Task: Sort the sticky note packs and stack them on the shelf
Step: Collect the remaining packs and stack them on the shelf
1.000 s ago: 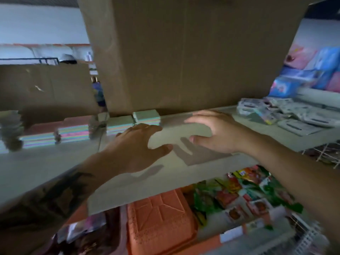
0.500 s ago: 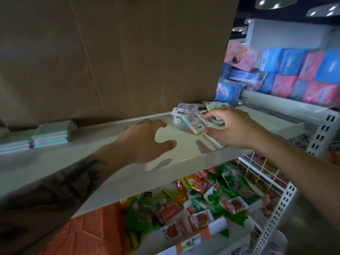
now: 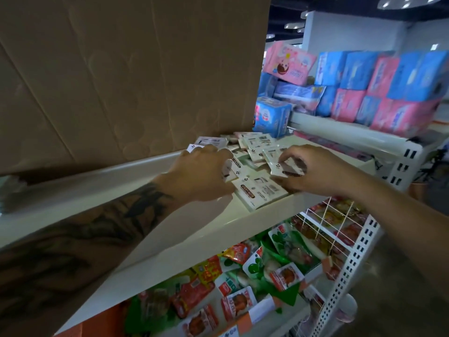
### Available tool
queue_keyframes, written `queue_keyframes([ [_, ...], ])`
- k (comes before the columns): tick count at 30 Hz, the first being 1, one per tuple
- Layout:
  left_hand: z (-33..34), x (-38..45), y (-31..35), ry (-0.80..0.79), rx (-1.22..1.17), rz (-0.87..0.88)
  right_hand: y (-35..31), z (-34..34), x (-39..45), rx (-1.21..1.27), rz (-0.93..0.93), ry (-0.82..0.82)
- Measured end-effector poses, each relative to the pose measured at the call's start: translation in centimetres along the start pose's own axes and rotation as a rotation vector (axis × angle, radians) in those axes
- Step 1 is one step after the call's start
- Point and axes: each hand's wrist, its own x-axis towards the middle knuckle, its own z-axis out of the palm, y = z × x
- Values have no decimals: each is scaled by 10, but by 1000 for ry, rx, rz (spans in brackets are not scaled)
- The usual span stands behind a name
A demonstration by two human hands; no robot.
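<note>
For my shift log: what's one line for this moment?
left hand: on sticky note pile | right hand: pinching one pack | shelf: stacking not begun here

Single view, head-worn, wide-angle. Faces forward and down onto the white shelf (image 3: 150, 229), close, at arm's reach. Cardboard box (image 3: 126, 76) fills the upper left behind the shelf; snack packets (image 3: 245, 285) lie below it; pink and blue packs (image 3: 379, 88) stand beyond its right end.
</note>
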Motion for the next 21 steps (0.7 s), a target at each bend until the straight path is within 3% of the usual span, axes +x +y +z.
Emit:
queue_keyframes([
  [9, -6, 4, -2, 16, -53, 19, 3, 0, 7, -19, -39, 43],
  [14, -24, -20, -13, 45, -44, -60, -13, -8, 6, 31, -78, 128],
  [21, -54, -95, -57, 107, -151, -230, -90, -1, 19, 107, -294, 80],
])
